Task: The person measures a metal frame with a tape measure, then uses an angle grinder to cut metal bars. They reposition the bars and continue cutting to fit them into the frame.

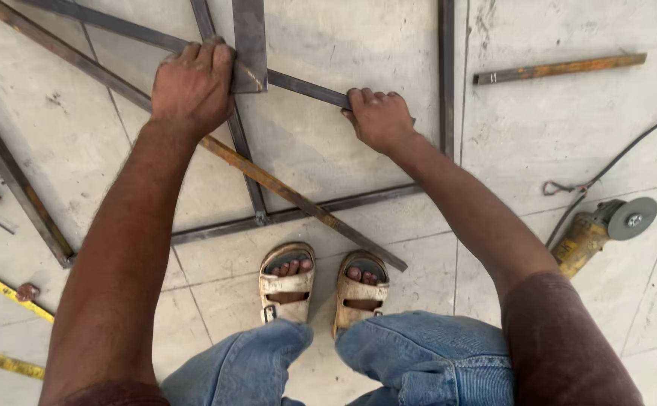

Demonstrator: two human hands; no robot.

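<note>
Pale tiled floor (pixel 569 135), scuffed, seen from above. Dark steel frame bars (pixel 446 75) lie flat on it, crossed by a rusty bar (pixel 298 199) running diagonally toward the sandalled feet (pixel 321 289). Left hand (pixel 191 86) presses down, fingers curled over a short flat steel piece (pixel 250 45) where it overlaps the bars. Right hand (pixel 377 116) is clenched around the end of a thin dark bar (pixel 306 86) that slants up-left beneath the flat piece. Loose rusty bar (pixel 560 68) lies well apart at upper right. Angle grinder (pixel 606 225) with its cable (pixel 629 146) rests near the right arm. Yellow measuring tape (pixel 1 286) lies at the left edge. No containers in view.
</note>
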